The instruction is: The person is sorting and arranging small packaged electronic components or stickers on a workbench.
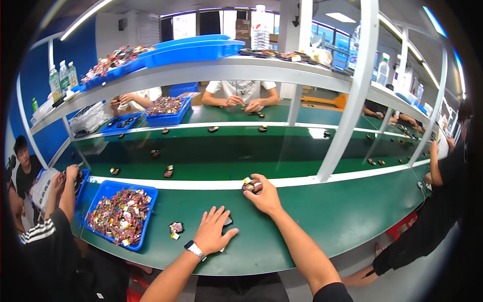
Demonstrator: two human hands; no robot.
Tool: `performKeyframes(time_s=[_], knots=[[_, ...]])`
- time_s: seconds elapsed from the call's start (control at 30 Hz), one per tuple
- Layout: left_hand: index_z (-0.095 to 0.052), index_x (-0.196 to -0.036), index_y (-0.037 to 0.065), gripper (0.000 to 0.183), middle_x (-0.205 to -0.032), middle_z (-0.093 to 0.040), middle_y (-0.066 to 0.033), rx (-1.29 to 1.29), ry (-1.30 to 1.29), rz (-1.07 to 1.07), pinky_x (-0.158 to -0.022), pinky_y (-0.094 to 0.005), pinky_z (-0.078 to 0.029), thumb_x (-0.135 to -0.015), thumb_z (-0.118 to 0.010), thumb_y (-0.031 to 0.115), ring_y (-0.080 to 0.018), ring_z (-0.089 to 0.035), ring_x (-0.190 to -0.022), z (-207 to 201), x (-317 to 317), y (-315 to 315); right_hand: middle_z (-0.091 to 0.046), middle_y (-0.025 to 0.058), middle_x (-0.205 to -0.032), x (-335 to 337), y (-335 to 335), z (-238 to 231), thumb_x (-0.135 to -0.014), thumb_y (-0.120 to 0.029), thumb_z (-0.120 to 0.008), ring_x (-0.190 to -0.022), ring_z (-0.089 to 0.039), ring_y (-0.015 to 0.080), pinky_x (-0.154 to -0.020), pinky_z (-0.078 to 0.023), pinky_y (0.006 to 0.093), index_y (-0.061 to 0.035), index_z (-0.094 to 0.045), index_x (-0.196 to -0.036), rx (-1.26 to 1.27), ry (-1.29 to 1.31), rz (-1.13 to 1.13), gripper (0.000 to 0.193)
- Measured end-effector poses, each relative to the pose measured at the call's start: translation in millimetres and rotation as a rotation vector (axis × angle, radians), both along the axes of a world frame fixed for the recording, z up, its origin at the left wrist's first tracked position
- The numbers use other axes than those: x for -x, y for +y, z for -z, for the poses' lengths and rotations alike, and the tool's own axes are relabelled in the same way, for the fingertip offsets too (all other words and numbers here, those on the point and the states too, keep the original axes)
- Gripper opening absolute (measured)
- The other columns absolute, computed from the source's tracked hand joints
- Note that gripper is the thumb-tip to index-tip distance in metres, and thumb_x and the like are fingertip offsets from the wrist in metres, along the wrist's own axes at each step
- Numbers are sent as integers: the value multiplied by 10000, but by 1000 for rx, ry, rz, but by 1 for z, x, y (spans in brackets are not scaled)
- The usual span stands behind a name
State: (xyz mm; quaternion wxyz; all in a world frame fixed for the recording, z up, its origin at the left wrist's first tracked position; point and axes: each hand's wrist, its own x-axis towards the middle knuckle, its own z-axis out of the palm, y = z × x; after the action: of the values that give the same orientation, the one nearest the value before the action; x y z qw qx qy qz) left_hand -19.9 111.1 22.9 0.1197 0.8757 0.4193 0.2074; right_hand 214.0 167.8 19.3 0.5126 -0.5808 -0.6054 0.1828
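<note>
My right hand (264, 195) reaches to the white rail at the far edge of the green table. Its thumb and fingers close round a small dark part with a yellow and white tag (248, 184). My left hand (215, 231), with a metal watch on its wrist, lies palm down with fingers outstretched. Partly covered by it is a dark flat piece (228, 221), whose kind I cannot make out. To the left of that hand lie small reddish-dark parts with white and yellow bits (175, 229).
A blue tray (154, 201) heaped with small parts stands at my left. Beyond the white rail (211, 184), a green belt (211, 153) carries scattered parts. A slanted post (347, 100) supports a shelf (201, 68) with trays and bottles. People work on both sides and opposite.
</note>
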Motion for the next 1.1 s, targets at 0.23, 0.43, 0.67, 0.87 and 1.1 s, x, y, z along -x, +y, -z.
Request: performKeyframes(time_s=[0.23, 0.43, 0.67, 0.87, 1.1], knots=[[-621, -1216, 38, 433, -1352, -550, -203, -28, -124, 244, -1116, -488, -338, -876, -659, 303, -405, -450, -1320, -11, -12, -5, -647, 61, -1043, 0, -1, 7, -731, -136, -789, -756, -605, 123, -715, -528, 275, -46, -570, -1254, -103, 80, -94, 574], [-655, -1098, -9, 243, -1072, -682, -125, 285, -593, -52, -793, -321, -530, -944, -583, 165, -200, -657, -950, -14, -25, 75, -620, 62, -1098, -4, -11, -21, -754, -85, -761, -785, -597, 134, -710, -504, 262, -59, -564, -1264, -194, 52, -306, 547], [-608, -1217, -12, 313, -983, -660, -56, 930, -882, 218, -715, -259, -506, -991, -558, 199, -104, -610, -832, 0, -26, 102, -653, 90, -1096, 10, -20, -18, -733, 6, -765, -835, -615, 166, -767, -536, 300, -57, -557, -1304, -32, -19, -478, 611], [-567, -1168, -25, 242, -999, -658, -92, 924, -1121, 7, -780, -295, -578, -942, -598, 55, -157, -653, -910, -3, -27, 91, -631, 97, -1043, 34, -16, -7, -842, -34, -706, -802, -650, 138, -734, -556, 288, -2, -566, -1225, 111, 298, -244, 409], [-559, -1081, 15, 157, -1026, -643, -103, 1081, -1158, 33, -842, -342, -589, -952, -593, 97, -177, -661, -932, -12, -19, 90, -687, 86, -904, 32, -11, -9, -866, -33, -680, -775, -653, 118, -725, -545, 262, 16, -628, -1101, 108, 319, -172, 245]])
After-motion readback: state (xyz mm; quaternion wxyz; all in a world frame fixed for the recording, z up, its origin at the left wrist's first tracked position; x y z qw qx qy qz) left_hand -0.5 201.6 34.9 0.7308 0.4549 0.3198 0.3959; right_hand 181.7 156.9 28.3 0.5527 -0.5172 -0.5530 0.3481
